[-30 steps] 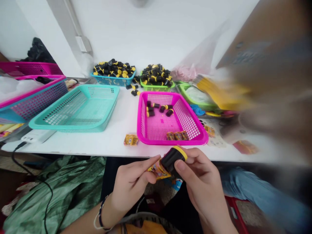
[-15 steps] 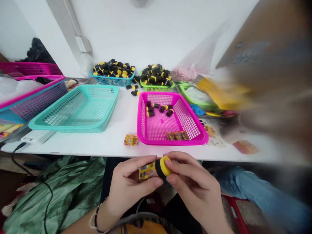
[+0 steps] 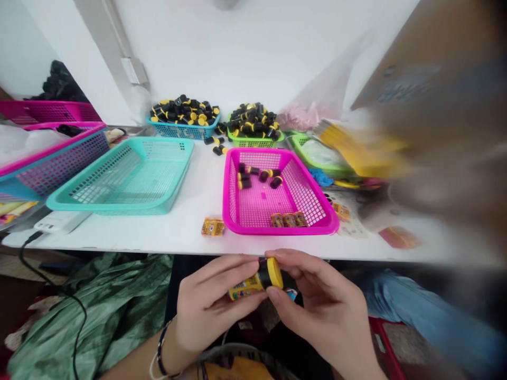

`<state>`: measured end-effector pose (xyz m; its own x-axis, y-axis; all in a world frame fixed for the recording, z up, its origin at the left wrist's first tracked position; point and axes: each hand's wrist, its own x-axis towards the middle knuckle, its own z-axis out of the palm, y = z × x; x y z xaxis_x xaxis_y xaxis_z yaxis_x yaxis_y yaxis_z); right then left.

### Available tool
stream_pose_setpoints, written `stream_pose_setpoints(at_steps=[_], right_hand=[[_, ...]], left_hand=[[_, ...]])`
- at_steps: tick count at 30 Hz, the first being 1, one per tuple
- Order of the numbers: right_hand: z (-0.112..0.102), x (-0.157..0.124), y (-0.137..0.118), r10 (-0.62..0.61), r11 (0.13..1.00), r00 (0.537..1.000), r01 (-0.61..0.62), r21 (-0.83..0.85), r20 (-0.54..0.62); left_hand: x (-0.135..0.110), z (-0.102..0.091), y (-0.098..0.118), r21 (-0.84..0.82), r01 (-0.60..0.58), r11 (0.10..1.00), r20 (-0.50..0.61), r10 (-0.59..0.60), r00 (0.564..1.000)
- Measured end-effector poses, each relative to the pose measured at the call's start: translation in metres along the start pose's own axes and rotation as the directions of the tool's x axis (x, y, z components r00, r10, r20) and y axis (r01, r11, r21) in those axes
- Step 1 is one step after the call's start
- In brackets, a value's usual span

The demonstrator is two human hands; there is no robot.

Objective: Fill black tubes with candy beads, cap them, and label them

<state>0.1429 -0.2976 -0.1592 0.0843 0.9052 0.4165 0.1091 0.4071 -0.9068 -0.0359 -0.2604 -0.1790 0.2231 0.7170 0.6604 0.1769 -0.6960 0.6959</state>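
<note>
Just in front of the table edge, both hands hold one small black bottle with a yellow cap and a printed yellow wrap on its body. My left hand is closed around the wrapped body. The thumb and forefinger of my right hand grip the yellow cap end. The bottle lies almost level, cap toward the right. Beyond it stands a pink basket, with several plain black bottles at its back left and three wrapped ones along its front. Left of the basket lies a stack of printed labels.
A turquoise basket stands at the left, beside a white power strip. At the back, a blue basket and a green basket are heaped with black-and-yellow bottles. A large blurred cardboard box fills the right side.
My left fingers have shifted further over the bottle, covering more of its wrap. The right forefinger has moved to the cap's upper edge, and the bottle has shifted slightly right.
</note>
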Motion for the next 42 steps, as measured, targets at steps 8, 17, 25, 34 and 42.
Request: stream_pose_setpoints(at_steps=[8, 17, 25, 34, 42], right_hand=[[-0.004, 0.002, -0.003, 0.013, 0.997, 0.998, -0.018, 0.081, 0.065], [-0.002, 0.002, 0.005, -0.221, 0.921, 0.966, 0.252, -0.297, 0.136], [0.009, -0.002, 0.008, -0.273, 0.742, 0.935, 0.354, -0.569, 0.226], [0.012, -0.013, 0.012, -0.113, 0.815, 0.936, 0.279, -0.509, 0.333], [0.004, -0.013, 0.013, -0.185, 0.804, 0.915, 0.351, -0.480, 0.359]], left_hand=[[0.002, -0.008, 0.006, 0.052, -0.125, 0.991, 0.057, 0.122, 0.991], [0.002, 0.013, 0.004, -0.358, 0.434, 0.827, 0.060, -0.444, 0.894], [0.010, 0.022, 0.002, -0.726, 0.576, 0.375, 0.336, -0.536, 0.774], [0.013, 0.021, 0.000, -0.545, 0.833, 0.101, 0.754, -0.376, 0.539], [0.005, 0.029, 0.001, -0.652, 0.759, 0.001, 0.721, -0.312, 0.619]])
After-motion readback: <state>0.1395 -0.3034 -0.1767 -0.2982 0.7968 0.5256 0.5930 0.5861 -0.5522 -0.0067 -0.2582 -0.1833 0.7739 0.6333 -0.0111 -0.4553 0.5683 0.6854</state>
